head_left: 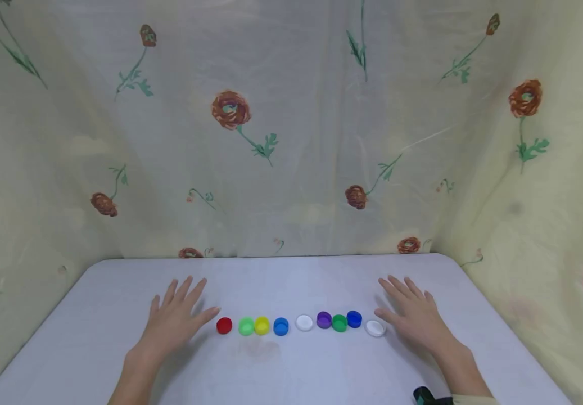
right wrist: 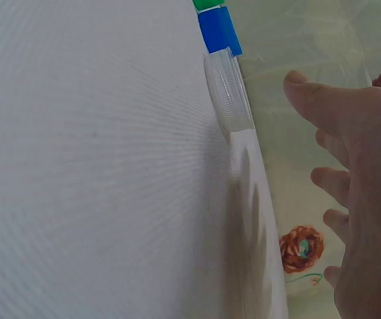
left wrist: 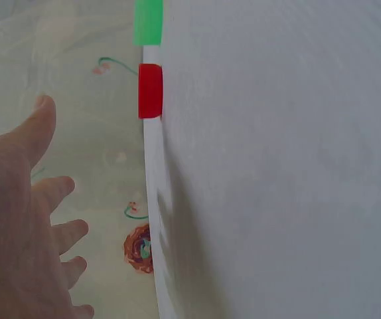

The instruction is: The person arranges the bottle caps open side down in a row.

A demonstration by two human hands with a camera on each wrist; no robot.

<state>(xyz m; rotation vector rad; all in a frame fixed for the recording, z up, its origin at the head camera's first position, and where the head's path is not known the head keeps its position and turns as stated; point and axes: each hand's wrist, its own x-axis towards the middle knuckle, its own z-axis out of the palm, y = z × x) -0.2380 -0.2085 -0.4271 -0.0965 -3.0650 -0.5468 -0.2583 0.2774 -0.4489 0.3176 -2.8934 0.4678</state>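
A row of small round bottle caps crosses the white table. From left to right come a red cap point(head_left: 224, 325), a light green cap point(head_left: 246, 326), a yellow cap point(head_left: 261, 325), a light blue cap point(head_left: 280, 326), a white cap point(head_left: 303, 323), a purple cap point(head_left: 324, 320), a green cap point(head_left: 339, 323), a dark blue cap point(head_left: 354, 319) and a clear whitish cap point(head_left: 375, 328). My left hand point(head_left: 172, 322) hovers left of the red cap, fingers spread, holding nothing. Beside the clear cap, my right hand point(head_left: 415, 318) is likewise spread and bare, above the surface.
The white table point(head_left: 291, 371) has rounded far corners. A flowered curtain point(head_left: 291, 140) hangs behind it and along both sides. Near the right forearm, a black object point(head_left: 424, 395) shows at the bottom edge. A faint stain point(head_left: 258, 349) marks the tabletop below the yellow cap.
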